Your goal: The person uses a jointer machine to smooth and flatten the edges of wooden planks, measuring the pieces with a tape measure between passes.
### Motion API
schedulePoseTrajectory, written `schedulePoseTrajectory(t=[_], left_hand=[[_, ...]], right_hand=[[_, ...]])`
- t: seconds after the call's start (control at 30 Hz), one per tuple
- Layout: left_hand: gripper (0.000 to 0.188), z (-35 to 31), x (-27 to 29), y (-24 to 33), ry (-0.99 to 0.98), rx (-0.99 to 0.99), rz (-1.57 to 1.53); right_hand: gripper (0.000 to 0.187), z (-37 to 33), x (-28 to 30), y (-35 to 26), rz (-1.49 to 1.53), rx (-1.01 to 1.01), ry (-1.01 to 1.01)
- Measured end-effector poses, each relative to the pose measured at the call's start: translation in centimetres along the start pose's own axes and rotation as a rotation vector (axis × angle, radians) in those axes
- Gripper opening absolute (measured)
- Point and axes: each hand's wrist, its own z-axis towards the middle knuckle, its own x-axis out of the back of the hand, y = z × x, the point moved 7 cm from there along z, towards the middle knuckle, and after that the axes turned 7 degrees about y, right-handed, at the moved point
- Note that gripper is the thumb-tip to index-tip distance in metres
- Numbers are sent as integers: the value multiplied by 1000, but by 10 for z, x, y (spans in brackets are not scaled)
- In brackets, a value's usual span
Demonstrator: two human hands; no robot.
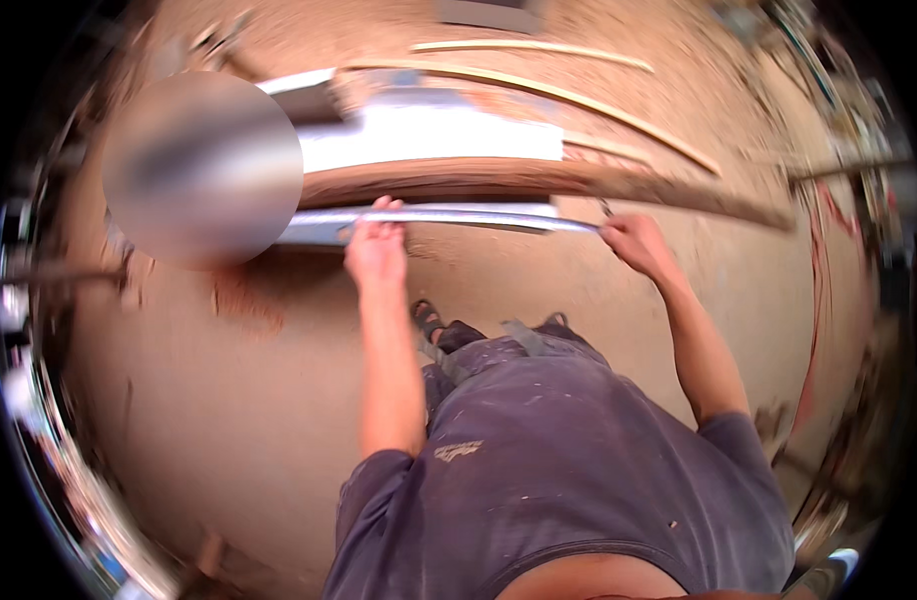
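A long, thin, silvery-white strip (489, 217) runs across in front of me, bending slightly down toward its right end; motion blurs its details. My left hand (379, 245) is closed around it, fingertips showing just beyond its far edge. At the right end my right hand (634, 243) is closed in a pinch on the strip. A small dark piece (606, 207) sticks up by the right fingers, too blurred to name. Just beyond the strip lies a long brown wooden beam (549, 180). The strip's left end is hidden behind a round blurred patch.
Behind the beam is a bright white flat surface (439, 135), with a dark-sided block (309, 98) at its left. Thin curved wooden strips (559, 88) lie farther off on the dusty brown floor (229, 400). Reddish cords (817, 290) trail at the right, near a post (849, 170).
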Motion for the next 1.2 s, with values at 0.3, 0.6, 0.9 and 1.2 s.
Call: schedulePoseTrajectory(t=[0.3,0.6,0.9,1.2], left_hand=[[39,-42,-42,-138,67,12,211],[45,-38,-77,-198,125,27,233],[41,-43,-88,-231,290,-57,207],[42,-61,-122,-312,277,-44,193]], right_hand=[[25,-59,128,218,-13,-80,125],[22,-56,243,381,-22,-211,224],[21,-48,324,531,-35,-235,229],[23,-37,434,670,-70,-253,346]])
